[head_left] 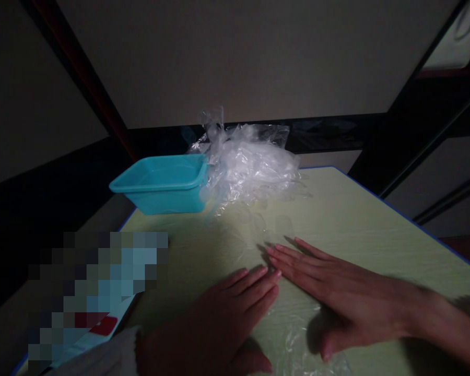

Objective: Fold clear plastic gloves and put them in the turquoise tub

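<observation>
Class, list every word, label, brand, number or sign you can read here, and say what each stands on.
No text can be read.
Flat item at left: mostly pixelated, any print unreadable.
Its red patch: any mark too small to read.
Turquoise tub: no lettering visible.
Heaped clear plastic, plastic film in front: no lettering visible.

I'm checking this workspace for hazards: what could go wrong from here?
The turquoise bin stands near the left edge of the table, so a bump might knock it off. The clear plastic pile lies beside it; tugging one piece could drag others along. The loose film by the right hand might slide or crumple.
</observation>
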### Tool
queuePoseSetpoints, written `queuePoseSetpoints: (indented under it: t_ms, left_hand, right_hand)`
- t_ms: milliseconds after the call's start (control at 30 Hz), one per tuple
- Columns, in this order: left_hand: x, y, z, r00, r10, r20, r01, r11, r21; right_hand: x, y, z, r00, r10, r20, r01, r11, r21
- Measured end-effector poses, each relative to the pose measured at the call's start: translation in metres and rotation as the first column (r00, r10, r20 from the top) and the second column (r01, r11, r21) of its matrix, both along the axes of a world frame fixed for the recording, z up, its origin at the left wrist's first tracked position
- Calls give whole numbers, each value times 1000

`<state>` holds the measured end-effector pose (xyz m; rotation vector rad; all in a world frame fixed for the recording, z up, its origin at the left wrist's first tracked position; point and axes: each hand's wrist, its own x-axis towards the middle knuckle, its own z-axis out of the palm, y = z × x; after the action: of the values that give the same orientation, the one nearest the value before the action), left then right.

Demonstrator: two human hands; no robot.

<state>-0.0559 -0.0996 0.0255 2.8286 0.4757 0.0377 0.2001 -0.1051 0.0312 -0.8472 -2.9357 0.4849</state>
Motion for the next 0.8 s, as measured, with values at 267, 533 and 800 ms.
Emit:
queuePoseSetpoints:
  t_ms: [267, 533, 800]
  left_hand:
    - [1, -1, -1, 998, 15, 64, -17, 999, 30]
    - [2, 0, -5, 999, 3, 50, -1, 1000, -28]
    - [2, -2, -4, 897, 80, 435, -161, 975, 153]
  right_hand:
    - [-5, -11, 6, 997, 65, -37, -69, 990, -123]
    - [-9, -11, 19, 989, 107, -102, -124, 977, -171]
    - [-6, -13, 33, 977, -47, -206, 5, 980, -199]
